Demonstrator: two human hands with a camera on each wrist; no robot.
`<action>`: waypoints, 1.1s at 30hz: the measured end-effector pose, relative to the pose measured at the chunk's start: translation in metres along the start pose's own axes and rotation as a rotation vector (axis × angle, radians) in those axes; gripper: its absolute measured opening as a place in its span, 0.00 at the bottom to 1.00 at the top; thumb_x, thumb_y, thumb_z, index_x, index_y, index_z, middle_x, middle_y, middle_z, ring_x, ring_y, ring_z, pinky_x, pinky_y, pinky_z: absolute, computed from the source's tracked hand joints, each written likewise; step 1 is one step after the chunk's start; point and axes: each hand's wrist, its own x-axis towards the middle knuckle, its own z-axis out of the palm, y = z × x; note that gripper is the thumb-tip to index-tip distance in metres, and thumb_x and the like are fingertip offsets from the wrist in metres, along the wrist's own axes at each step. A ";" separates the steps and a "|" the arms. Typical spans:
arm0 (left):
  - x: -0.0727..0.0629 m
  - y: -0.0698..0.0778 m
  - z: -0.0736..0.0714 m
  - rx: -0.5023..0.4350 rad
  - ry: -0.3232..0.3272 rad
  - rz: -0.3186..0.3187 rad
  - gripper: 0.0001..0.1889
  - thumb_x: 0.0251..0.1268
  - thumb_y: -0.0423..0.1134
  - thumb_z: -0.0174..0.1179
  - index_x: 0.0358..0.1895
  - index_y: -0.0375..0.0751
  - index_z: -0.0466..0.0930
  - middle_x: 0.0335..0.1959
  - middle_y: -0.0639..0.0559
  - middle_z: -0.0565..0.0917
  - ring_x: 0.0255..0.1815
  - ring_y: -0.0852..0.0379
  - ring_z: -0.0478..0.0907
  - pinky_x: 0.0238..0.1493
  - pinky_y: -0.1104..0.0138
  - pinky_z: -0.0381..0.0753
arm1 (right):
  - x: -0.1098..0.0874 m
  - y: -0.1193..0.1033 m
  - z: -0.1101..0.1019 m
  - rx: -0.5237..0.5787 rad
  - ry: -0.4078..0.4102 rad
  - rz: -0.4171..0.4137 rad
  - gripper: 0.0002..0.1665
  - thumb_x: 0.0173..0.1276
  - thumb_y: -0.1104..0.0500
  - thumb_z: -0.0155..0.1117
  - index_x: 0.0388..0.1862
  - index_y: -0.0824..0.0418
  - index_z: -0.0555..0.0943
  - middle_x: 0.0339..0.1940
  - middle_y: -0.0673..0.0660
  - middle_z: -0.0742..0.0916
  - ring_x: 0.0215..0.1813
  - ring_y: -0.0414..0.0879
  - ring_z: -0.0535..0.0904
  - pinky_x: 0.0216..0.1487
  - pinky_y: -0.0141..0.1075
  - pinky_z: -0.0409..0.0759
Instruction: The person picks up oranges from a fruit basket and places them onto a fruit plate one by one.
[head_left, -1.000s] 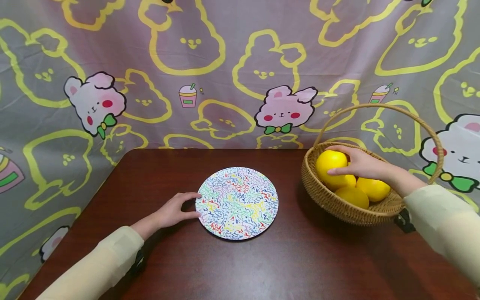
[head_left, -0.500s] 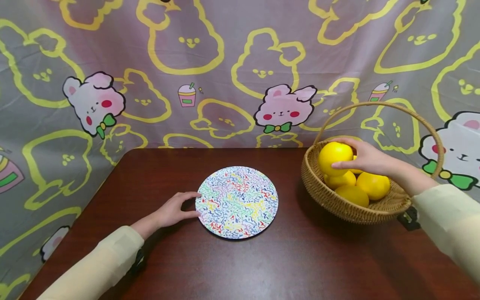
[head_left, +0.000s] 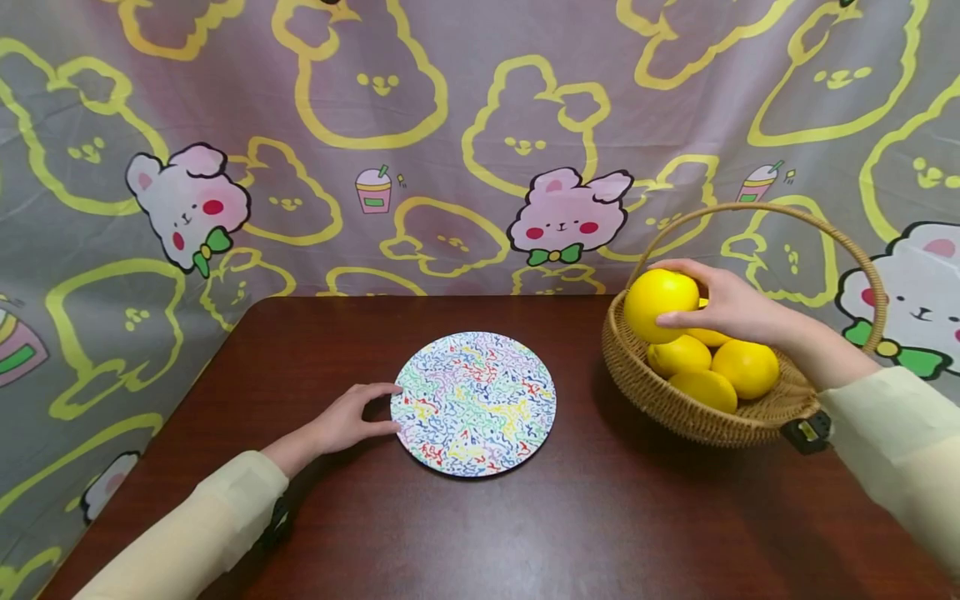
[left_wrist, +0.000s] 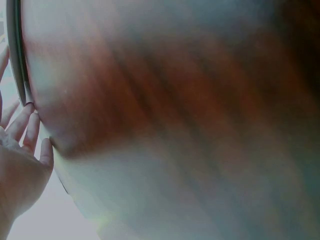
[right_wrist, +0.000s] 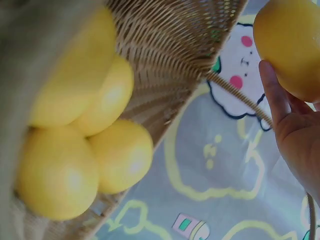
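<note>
My right hand [head_left: 727, 304] grips a large yellow lemon [head_left: 662, 306] between thumb and fingers, raised over the left part of a wicker basket [head_left: 637, 392]. The right wrist view shows the same lemon [right_wrist: 292, 47] held clear of the basket's side. Several more lemons [head_left: 745, 369] lie in the basket below. A round, flat board [head_left: 474, 404] with multicoloured squiggles and a dark edge lies on the table. At its left edge rests my left hand [head_left: 348, 419], thumb and fingers spread apart and touching the rim; the fingers [left_wrist: 31, 132] also reach that edge in the left wrist view.
The dark brown wooden table [head_left: 510, 542] ends at a patterned cloth backdrop [head_left: 450, 125] behind. The basket's tall arched handle [head_left: 757, 206] rises over its opening, just behind the right hand and forearm.
The right hand has lifted the lemon up from the pile in the basket, then shifted slightly left with it, uncovering the fruit beneath. The left hand and board have stayed put.
</note>
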 end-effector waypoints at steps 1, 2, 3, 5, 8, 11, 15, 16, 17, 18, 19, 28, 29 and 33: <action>0.000 0.000 0.000 0.002 0.000 -0.001 0.33 0.57 0.53 0.69 0.65 0.43 0.73 0.62 0.43 0.75 0.62 0.42 0.68 0.62 0.45 0.65 | 0.002 -0.003 0.001 0.001 -0.003 -0.002 0.42 0.62 0.53 0.72 0.72 0.56 0.64 0.55 0.61 0.79 0.46 0.52 0.75 0.45 0.38 0.74; 0.000 0.000 0.000 0.003 0.001 -0.002 0.33 0.57 0.53 0.69 0.65 0.43 0.73 0.62 0.43 0.75 0.62 0.42 0.68 0.62 0.46 0.65 | 0.003 -0.005 0.002 0.007 -0.005 0.001 0.42 0.62 0.53 0.72 0.72 0.55 0.64 0.55 0.60 0.79 0.46 0.52 0.75 0.46 0.40 0.74; 0.000 0.001 -0.001 0.003 0.002 -0.002 0.33 0.57 0.53 0.69 0.65 0.43 0.73 0.62 0.43 0.75 0.62 0.42 0.68 0.62 0.46 0.65 | 0.005 -0.007 0.003 0.014 -0.010 -0.003 0.42 0.62 0.52 0.72 0.72 0.55 0.64 0.54 0.60 0.79 0.46 0.52 0.74 0.46 0.42 0.74; -0.001 0.001 -0.001 0.003 0.002 0.000 0.33 0.57 0.53 0.69 0.65 0.43 0.73 0.62 0.43 0.75 0.62 0.42 0.68 0.62 0.46 0.65 | 0.009 -0.012 0.007 0.020 -0.014 -0.016 0.42 0.62 0.52 0.72 0.71 0.55 0.64 0.54 0.60 0.79 0.46 0.53 0.74 0.46 0.44 0.73; -0.001 0.001 -0.001 -0.001 -0.001 0.002 0.33 0.58 0.53 0.69 0.65 0.43 0.73 0.62 0.43 0.75 0.62 0.42 0.68 0.62 0.46 0.65 | 0.014 -0.019 0.012 0.037 -0.020 -0.037 0.41 0.61 0.53 0.73 0.70 0.53 0.65 0.51 0.59 0.79 0.45 0.53 0.74 0.45 0.45 0.74; -0.001 0.001 -0.001 -0.004 -0.006 -0.001 0.33 0.58 0.52 0.69 0.65 0.43 0.73 0.62 0.43 0.75 0.62 0.42 0.68 0.62 0.46 0.65 | 0.018 -0.026 0.017 0.057 -0.031 -0.052 0.41 0.61 0.54 0.73 0.70 0.52 0.66 0.51 0.59 0.79 0.45 0.53 0.74 0.44 0.45 0.74; -0.001 0.001 -0.002 -0.003 -0.009 -0.012 0.33 0.58 0.53 0.69 0.65 0.43 0.73 0.62 0.43 0.75 0.62 0.42 0.67 0.62 0.46 0.65 | 0.023 -0.036 0.023 0.113 -0.061 -0.071 0.42 0.61 0.56 0.73 0.71 0.54 0.64 0.55 0.59 0.77 0.47 0.53 0.73 0.43 0.44 0.75; -0.001 0.001 -0.002 -0.002 -0.009 -0.013 0.33 0.58 0.53 0.69 0.65 0.43 0.73 0.62 0.43 0.75 0.63 0.42 0.67 0.62 0.46 0.65 | 0.025 -0.037 0.024 0.124 -0.067 -0.082 0.43 0.61 0.57 0.73 0.72 0.55 0.64 0.56 0.60 0.76 0.47 0.54 0.73 0.43 0.44 0.75; -0.001 0.001 -0.002 -0.002 -0.009 -0.014 0.33 0.58 0.53 0.69 0.65 0.43 0.73 0.62 0.43 0.75 0.63 0.42 0.67 0.62 0.45 0.65 | 0.027 -0.039 0.026 0.130 -0.073 -0.092 0.43 0.60 0.58 0.73 0.72 0.55 0.63 0.56 0.60 0.76 0.47 0.54 0.73 0.43 0.44 0.76; -0.001 0.001 -0.002 -0.003 -0.009 -0.013 0.33 0.58 0.53 0.69 0.65 0.43 0.73 0.62 0.43 0.75 0.63 0.42 0.67 0.62 0.45 0.65 | 0.029 -0.040 0.027 0.135 -0.075 -0.100 0.43 0.60 0.58 0.73 0.71 0.55 0.64 0.56 0.60 0.76 0.47 0.54 0.73 0.43 0.44 0.76; -0.001 0.002 -0.001 -0.005 -0.009 -0.012 0.33 0.58 0.53 0.69 0.65 0.42 0.73 0.62 0.43 0.75 0.63 0.42 0.67 0.62 0.45 0.65 | 0.031 -0.041 0.029 0.135 -0.075 -0.110 0.42 0.60 0.58 0.73 0.71 0.55 0.64 0.56 0.60 0.76 0.47 0.54 0.74 0.43 0.44 0.76; 0.000 0.002 -0.002 -0.012 -0.009 -0.005 0.33 0.58 0.52 0.69 0.65 0.42 0.73 0.62 0.43 0.75 0.62 0.42 0.68 0.62 0.45 0.65 | 0.042 -0.050 0.040 0.141 -0.092 -0.160 0.42 0.59 0.58 0.74 0.70 0.56 0.66 0.53 0.59 0.78 0.45 0.54 0.74 0.44 0.46 0.75; 0.000 0.002 -0.002 -0.014 -0.008 -0.004 0.33 0.58 0.52 0.69 0.65 0.42 0.73 0.62 0.43 0.75 0.62 0.42 0.68 0.62 0.45 0.65 | 0.043 -0.051 0.041 0.142 -0.098 -0.161 0.42 0.59 0.57 0.74 0.70 0.56 0.66 0.53 0.59 0.77 0.45 0.54 0.74 0.44 0.46 0.75; 0.000 0.002 -0.002 -0.015 -0.007 0.001 0.33 0.57 0.52 0.69 0.65 0.42 0.73 0.62 0.42 0.76 0.62 0.42 0.68 0.62 0.45 0.65 | 0.047 -0.061 0.044 0.139 -0.124 -0.167 0.42 0.59 0.56 0.74 0.69 0.56 0.66 0.53 0.59 0.77 0.46 0.55 0.74 0.44 0.45 0.76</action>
